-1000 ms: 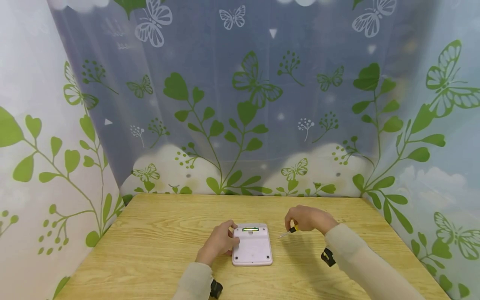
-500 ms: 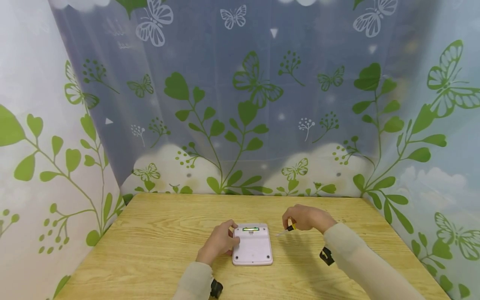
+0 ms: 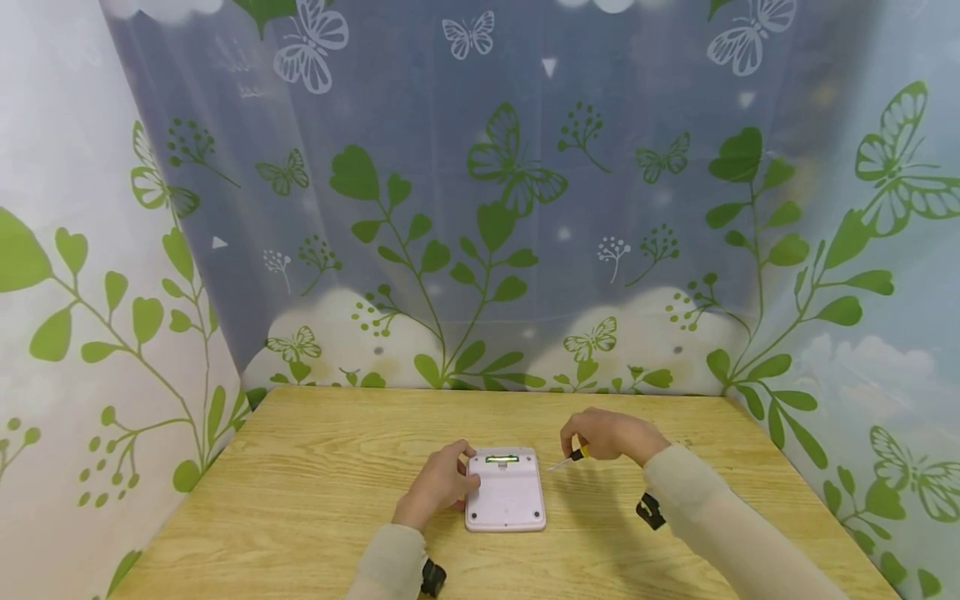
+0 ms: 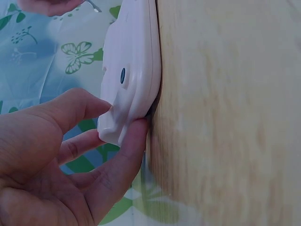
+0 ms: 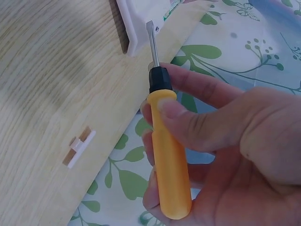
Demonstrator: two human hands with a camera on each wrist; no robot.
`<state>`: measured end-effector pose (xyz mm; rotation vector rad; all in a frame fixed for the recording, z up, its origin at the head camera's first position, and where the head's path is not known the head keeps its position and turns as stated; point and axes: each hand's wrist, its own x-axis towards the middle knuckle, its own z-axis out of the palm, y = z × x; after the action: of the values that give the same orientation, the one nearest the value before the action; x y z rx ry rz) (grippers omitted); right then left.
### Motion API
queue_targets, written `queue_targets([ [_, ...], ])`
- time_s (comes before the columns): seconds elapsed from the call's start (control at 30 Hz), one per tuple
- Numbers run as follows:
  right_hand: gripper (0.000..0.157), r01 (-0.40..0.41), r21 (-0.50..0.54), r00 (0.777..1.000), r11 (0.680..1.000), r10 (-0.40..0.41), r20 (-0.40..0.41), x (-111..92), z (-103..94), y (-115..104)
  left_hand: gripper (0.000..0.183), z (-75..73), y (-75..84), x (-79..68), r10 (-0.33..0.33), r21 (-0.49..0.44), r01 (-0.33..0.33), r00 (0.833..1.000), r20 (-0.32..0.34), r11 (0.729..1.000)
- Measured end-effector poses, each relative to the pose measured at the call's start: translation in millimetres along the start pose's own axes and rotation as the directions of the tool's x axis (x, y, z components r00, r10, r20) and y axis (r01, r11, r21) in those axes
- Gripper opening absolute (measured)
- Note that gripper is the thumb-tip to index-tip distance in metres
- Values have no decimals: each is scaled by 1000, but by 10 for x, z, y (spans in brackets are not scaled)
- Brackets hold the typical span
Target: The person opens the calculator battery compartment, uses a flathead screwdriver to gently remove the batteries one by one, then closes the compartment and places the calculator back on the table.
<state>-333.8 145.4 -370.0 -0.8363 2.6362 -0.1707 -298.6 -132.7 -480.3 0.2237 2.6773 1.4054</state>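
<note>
A pale pink calculator (image 3: 505,500) lies face down on the table, its back showing dark corner feet and an open battery slot (image 3: 501,459) with green and yellow inside. My left hand (image 3: 438,485) pinches its left edge; in the left wrist view the thumb presses the back while fingers sit against the side, one low near the tabletop. My right hand (image 3: 611,434) grips a yellow screwdriver (image 5: 171,165) with a black collar. Its flat metal tip (image 5: 150,28) points toward the calculator, just off the right edge near the slot.
A small pink battery cover (image 5: 81,147) lies on the wooden table (image 3: 337,442) beneath the right hand, seen in the right wrist view. Behind the table hangs a curtain (image 3: 420,167) printed with leaves and butterflies. Black wrist cameras (image 3: 432,577) sit on both wrists.
My right hand has moved slightly left with the screwdriver, bringing the tip nearer the calculator's right edge. The left hand and the calculator have stayed in place.
</note>
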Motion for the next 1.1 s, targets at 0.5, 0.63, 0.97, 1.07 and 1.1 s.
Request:
queue_targets([
  [0.5,58,19,-11,997,1000,-19,-76,131,19,-87,37,5,-16,17,-4,6,4,1000,-2,1000],
  [0.63,57,7,-37,995,999,-10,-99,162,21,-121,36,4,-12,17,0,7,0,1000,-4,1000],
  [0.97,52,-36,-70,988,997,25,-150,247,43,-136,36,3,-6,31,-12,19,12,1000,-5,1000],
  [1.07,49,-23,-80,986,996,10,-165,262,62,-154,36,9,-13,25,-13,18,13,1000,-4,1000],
  [1.1,48,-22,-83,985,996,8,-170,262,63,-167,36,10,-14,22,-12,18,12,1000,-4,1000],
])
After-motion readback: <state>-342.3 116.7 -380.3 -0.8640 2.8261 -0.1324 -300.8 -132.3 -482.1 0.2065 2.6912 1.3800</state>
